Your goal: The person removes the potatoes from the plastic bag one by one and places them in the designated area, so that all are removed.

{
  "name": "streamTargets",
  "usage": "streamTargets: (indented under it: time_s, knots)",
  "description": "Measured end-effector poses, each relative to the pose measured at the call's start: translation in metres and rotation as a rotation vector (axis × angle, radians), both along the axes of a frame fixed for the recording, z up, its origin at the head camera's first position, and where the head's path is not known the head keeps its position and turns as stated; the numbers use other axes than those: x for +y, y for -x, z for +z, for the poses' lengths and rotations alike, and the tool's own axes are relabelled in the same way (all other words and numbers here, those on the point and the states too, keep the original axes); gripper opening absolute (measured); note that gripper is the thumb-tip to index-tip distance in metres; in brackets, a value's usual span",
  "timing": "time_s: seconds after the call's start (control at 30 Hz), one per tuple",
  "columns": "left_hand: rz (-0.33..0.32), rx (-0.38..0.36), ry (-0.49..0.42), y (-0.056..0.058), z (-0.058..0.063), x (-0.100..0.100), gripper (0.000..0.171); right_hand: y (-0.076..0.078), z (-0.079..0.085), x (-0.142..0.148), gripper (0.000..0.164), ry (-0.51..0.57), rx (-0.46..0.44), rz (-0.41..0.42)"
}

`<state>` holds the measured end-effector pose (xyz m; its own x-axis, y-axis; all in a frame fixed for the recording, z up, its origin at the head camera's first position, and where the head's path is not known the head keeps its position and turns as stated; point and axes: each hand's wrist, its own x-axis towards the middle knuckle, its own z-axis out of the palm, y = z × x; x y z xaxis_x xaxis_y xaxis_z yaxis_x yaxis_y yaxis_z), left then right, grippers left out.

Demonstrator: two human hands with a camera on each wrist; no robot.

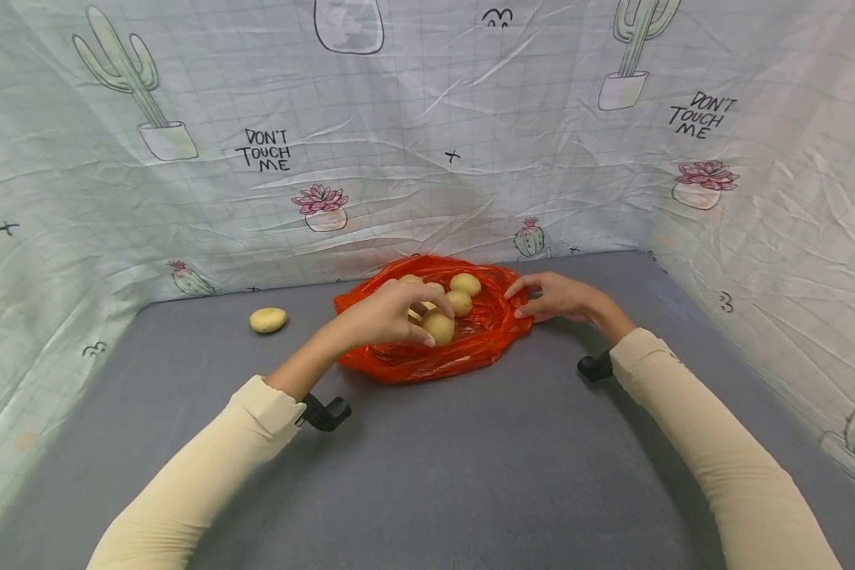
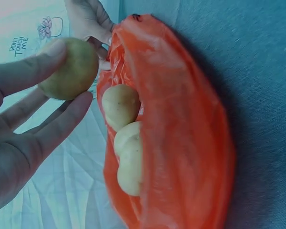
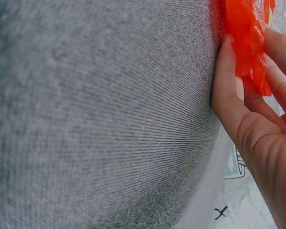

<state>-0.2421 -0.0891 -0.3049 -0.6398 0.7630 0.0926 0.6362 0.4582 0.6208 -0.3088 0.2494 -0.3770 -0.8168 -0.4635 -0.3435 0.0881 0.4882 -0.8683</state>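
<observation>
My left hand (image 1: 388,312) pinches a round yellow potato (image 1: 438,328) between thumb and fingertips, over the open mouth of a red plastic bag (image 1: 427,370). In the left wrist view the held potato (image 2: 75,70) is apart from the other potatoes (image 2: 120,106), several of which lie inside the bag, partly hidden by its near wall. At the bag's right end my right hand (image 1: 561,298) grips the rim, and the right wrist view shows thumb and fingers around the crumpled red plastic (image 3: 245,40).
One more potato (image 1: 267,320) lies on the grey tabletop (image 1: 470,467), left of the bag. Behind the table and along both sides hangs a pale printed cloth (image 1: 427,103) with cactus drawings. Black wrist mounts (image 1: 325,413) stick out below the cuffs.
</observation>
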Motion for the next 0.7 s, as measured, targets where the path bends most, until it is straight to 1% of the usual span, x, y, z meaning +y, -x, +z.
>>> streamTargets:
  time_s: [0.13, 0.27, 0.37, 0.5, 0.6, 0.7]
  knots:
    - [0.072, -0.018, -0.071, -0.010, -0.005, -0.009, 0.039, 0.000, -0.001, -0.001, 0.043, 0.005, 0.006, -0.002]
    - [0.109, 0.018, -0.095, -0.016, -0.009, -0.015, 0.038, -0.001, -0.001, -0.001, 0.043, -0.001, 0.006, -0.009]
    - [0.127, 0.055, -0.104, -0.019, -0.011, -0.018, 0.036, -0.001, -0.001, -0.001, 0.043, -0.002, 0.004, -0.006]
    - [0.143, 0.070, -0.126, -0.021, -0.013, -0.020, 0.036, -0.001, 0.000, -0.002, 0.042, 0.000, 0.000, -0.010]
    - [0.164, 0.058, -0.136, -0.022, -0.013, -0.021, 0.036, -0.001, 0.000, -0.002, 0.042, -0.005, 0.003, -0.014]
    - [0.206, 0.033, -0.139, -0.023, -0.013, -0.022, 0.037, 0.000, -0.002, -0.002, 0.043, -0.008, 0.006, -0.011]
